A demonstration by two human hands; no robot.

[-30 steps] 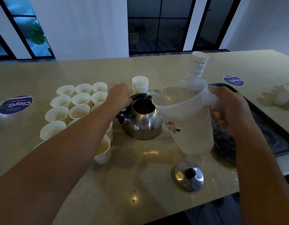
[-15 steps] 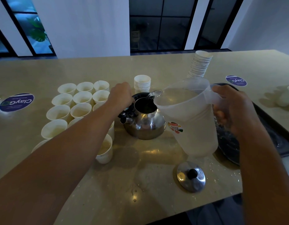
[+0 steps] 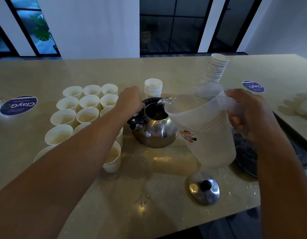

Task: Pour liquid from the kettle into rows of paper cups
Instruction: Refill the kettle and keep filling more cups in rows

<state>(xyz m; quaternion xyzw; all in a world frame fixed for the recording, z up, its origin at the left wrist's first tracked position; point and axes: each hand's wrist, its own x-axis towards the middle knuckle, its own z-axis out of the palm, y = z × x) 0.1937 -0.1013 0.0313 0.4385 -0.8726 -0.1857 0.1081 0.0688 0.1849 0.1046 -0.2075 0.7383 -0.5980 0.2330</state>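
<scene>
A steel kettle (image 3: 156,133) stands open-topped in the middle of the table. My left hand (image 3: 131,100) grips its black handle, folded back at the far left of the opening. My right hand (image 3: 249,114) holds a clear plastic pitcher (image 3: 206,128) by the handle, tilted left, and water runs from its spout into the kettle. Rows of white paper cups (image 3: 88,116) holding pale liquid stand left of the kettle, partly hidden by my left arm. The kettle lid (image 3: 204,188) lies on the table near the front edge.
Two stacks of spare cups stand behind the kettle, a short stack (image 3: 153,89) and a tall stack (image 3: 215,69). A dark wet tray (image 3: 287,135) lies at the right. Round purple stickers (image 3: 18,105) mark the tabletop. More cups (image 3: 306,106) sit at the far right.
The pitcher has tipped slightly further while water keeps flowing into the kettle. Both hands stay in nearly the same place.
</scene>
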